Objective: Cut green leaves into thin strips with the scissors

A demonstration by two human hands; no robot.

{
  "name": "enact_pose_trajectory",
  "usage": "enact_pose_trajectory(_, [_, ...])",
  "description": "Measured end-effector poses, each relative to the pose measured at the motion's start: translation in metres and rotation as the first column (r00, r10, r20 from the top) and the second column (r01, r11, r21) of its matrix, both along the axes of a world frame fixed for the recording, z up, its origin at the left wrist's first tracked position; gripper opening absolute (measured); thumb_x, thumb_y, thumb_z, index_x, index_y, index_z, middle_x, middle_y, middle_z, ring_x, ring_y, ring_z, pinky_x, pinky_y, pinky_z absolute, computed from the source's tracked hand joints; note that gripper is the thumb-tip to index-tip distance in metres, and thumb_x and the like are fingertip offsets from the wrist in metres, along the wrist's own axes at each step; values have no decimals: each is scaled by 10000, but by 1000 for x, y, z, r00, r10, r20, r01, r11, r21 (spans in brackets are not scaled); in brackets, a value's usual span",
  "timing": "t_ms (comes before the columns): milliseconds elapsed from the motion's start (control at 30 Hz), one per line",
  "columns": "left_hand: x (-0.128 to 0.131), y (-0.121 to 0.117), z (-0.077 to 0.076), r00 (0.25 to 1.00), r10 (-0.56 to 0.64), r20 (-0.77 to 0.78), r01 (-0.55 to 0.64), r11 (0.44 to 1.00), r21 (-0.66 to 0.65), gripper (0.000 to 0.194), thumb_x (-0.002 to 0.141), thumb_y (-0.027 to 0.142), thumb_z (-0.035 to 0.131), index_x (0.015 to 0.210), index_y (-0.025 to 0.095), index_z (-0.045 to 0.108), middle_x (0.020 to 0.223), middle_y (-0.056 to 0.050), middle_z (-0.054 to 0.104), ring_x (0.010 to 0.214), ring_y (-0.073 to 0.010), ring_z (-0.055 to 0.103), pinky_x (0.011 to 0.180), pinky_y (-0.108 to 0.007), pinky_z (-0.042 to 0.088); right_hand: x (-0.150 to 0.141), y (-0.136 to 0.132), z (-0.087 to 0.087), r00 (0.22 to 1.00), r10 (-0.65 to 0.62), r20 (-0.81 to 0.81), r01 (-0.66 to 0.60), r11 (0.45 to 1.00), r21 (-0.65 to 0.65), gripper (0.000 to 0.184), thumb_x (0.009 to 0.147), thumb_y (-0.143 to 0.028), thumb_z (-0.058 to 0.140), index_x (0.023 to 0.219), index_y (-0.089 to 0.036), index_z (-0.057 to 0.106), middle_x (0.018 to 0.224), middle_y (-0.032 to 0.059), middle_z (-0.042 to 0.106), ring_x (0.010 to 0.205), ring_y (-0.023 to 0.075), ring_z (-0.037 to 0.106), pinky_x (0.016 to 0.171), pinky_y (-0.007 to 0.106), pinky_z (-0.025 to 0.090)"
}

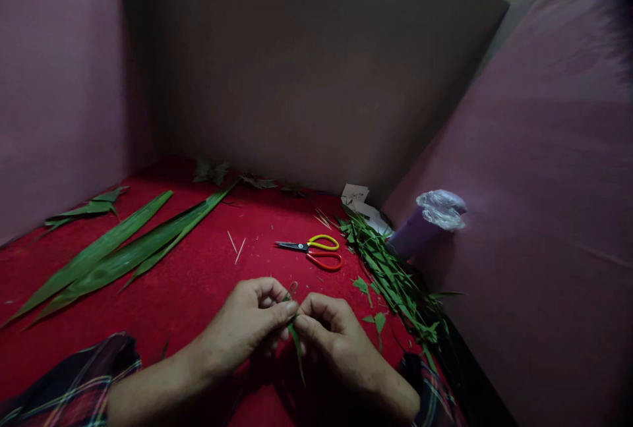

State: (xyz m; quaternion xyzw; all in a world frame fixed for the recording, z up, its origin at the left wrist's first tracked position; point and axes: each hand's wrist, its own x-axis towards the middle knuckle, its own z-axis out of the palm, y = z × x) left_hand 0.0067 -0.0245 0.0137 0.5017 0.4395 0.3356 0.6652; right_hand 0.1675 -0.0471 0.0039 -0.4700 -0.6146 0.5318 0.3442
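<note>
Between my two hands is a narrow green leaf strip (297, 348), its pointed end hanging down and a thin curled end sticking up above the fingers. My left hand (252, 318) pinches it between thumb and fingers. Meeting it from the other side, my right hand (331, 328) is closed on the same strip, fingertips touching the left thumb. The part inside the fingers is hidden. Just beyond the hands lie scissors (309, 251) with one yellow and one red handle, blades pointing left. Two thin sticks (236, 248) rest left of the scissors.
Long green leaves (113, 256) lie on the red cloth (198, 308) at left. A heap of cut leaf strips (390, 275) runs along the right edge, beside a purple container (415, 232) topped with clear plastic. White paper (355, 194) lies behind. Walls enclose three sides.
</note>
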Motion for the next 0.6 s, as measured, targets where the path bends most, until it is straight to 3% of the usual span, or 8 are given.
enact_pose_trajectory(300, [0,2,-2,997,-33,71,36,999,-35,341,718,468,599,658,140,526,526,-14,614,417,-100,540,437,-211,414,0,3,1,994,-24,-102,17,997,-69,310,771,-428,595,650,-152,518,537,-30,505,482,87,412,474,204,308])
enact_pose_trajectory(433, [-2,1,-4,996,-53,79,55,998,-28,337,693,461,635,680,145,520,461,25,559,387,-90,506,389,-185,357,1,2,1,994,-20,-109,13,998,-64,317,772,-429,594,643,-152,512,532,-35,488,475,84,409,462,202,303])
enact_pose_trajectory(600, [-2,1,-4,999,-14,50,17,998,-54,318,656,408,680,668,154,490,494,-2,609,385,-100,524,385,-191,368,0,0,7,996,-3,-89,-3,998,-65,286,812,-380,561,659,-138,549,530,-41,465,465,75,386,449,199,285])
